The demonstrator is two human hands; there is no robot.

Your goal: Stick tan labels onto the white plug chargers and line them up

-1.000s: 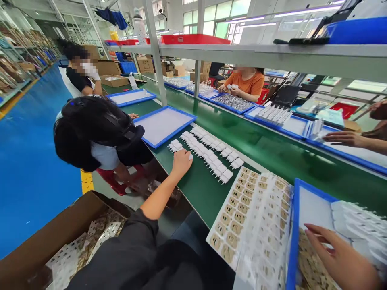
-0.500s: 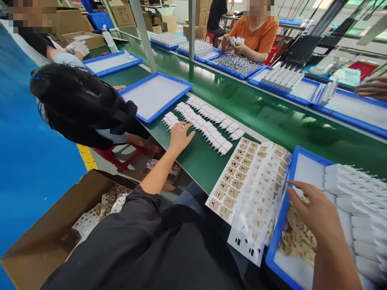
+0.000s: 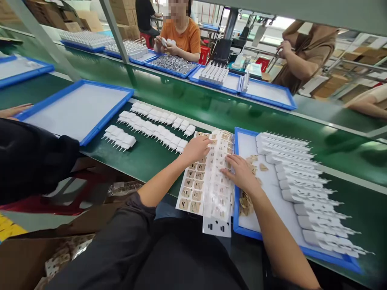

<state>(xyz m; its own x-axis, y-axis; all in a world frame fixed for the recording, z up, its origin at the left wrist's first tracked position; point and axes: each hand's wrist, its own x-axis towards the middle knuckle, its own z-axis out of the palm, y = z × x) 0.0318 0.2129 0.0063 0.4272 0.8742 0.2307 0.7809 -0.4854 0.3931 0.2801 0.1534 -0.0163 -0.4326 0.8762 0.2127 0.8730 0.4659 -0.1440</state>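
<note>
My left hand (image 3: 196, 149) rests with fingers spread on the top of a white sheet of tan stickers (image 3: 198, 185) lying at the green bench's near edge. My right hand (image 3: 242, 173) presses on the overlapping clear-backed sheet (image 3: 219, 201) beside it, at the left rim of a blue tray (image 3: 237, 225). That tray holds rows of white plug parts (image 3: 302, 189) with metal pins and a small heap of loose tan stickers (image 3: 246, 203). Neither hand grips anything that I can see.
More white plug parts (image 3: 154, 125) lie in rows on the green bench, left of the sheets. A blue tray with a white floor (image 3: 75, 110) sits further left. A neighbour's dark head (image 3: 27, 157) is at the left. People work across the belt (image 3: 181, 34). A cardboard box (image 3: 27, 257) stands below left.
The view swung right and down. My left hand came off the plug rows to the sticker sheet. My right hand moved from the tray's loose stickers to the sheets' edge.
</note>
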